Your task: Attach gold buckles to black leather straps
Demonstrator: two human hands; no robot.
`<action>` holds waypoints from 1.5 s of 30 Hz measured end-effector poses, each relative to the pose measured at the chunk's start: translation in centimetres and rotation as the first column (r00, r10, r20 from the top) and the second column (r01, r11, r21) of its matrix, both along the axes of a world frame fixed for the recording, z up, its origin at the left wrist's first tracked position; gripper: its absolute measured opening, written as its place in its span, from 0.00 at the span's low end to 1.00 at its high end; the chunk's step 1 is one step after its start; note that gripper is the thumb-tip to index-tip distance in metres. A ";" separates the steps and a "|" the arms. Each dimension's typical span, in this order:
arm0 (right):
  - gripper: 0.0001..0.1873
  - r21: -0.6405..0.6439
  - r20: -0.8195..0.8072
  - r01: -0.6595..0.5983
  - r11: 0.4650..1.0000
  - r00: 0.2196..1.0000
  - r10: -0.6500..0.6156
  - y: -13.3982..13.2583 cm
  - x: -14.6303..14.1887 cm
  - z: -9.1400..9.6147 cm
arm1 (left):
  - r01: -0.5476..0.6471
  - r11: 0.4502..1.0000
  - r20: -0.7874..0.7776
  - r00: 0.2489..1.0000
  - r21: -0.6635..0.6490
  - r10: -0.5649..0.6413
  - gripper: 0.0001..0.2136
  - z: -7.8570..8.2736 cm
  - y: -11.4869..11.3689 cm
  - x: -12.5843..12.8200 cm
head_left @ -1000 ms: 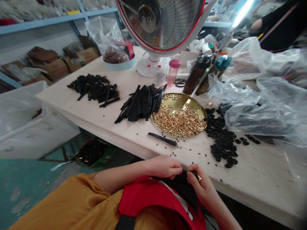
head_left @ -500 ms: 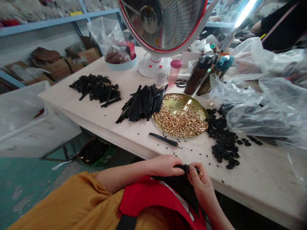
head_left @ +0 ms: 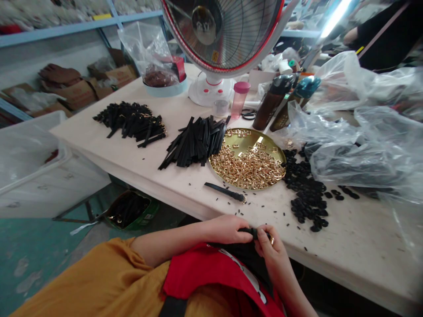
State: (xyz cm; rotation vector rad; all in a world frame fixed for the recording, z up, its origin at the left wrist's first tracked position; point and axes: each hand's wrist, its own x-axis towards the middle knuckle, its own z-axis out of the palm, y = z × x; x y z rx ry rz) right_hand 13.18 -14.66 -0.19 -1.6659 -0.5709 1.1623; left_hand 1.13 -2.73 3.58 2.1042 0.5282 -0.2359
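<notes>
Between my two hands, just off the table's front edge, is a short black strap point(head_left: 248, 230). My left hand point(head_left: 230, 230) is closed around one end of it. The fingers of my right hand point(head_left: 269, 243) pinch the other end, where a gold-coloured buckle point(head_left: 272, 240) shows. Part of the strap is hidden by my fingers. On the table beyond lies a single black strap with a gold buckle point(head_left: 225, 192). Behind it are a pile of plain black straps point(head_left: 194, 143) and a round gold tray point(head_left: 244, 137) with many small gold buckles.
Small black loops point(head_left: 306, 193) are heaped right of the tray, beside clear plastic bags point(head_left: 360, 163). Finished-looking buckled straps point(head_left: 130, 121) lie at the left. A round electric heater point(head_left: 211, 90), a pink cup point(head_left: 240, 100) and dark bottles point(head_left: 275, 102) stand behind.
My right hand has shifted slightly left, closer to my left hand along the strap. Both hands keep hold of it. The view has moved a little.
</notes>
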 end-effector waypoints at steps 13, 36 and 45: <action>0.16 0.039 0.108 -0.163 0.986 0.981 0.158 -0.3 1.2 0.2 | -0.003 0.969 0.040 0.999 -0.247 0.013 0.12 0.1 0.5 -0.3; 0.24 0.045 0.114 -0.224 0.974 0.969 0.218 2.2 0.1 -1.3 | 0.034 0.997 0.006 0.999 -0.073 -0.034 0.08 -0.7 1.2 0.0; 0.22 -0.320 0.779 -0.280 0.905 0.466 0.420 5.3 2.9 -5.2 | -0.112 0.789 0.000 0.990 0.604 0.141 0.17 -4.5 5.1 -1.2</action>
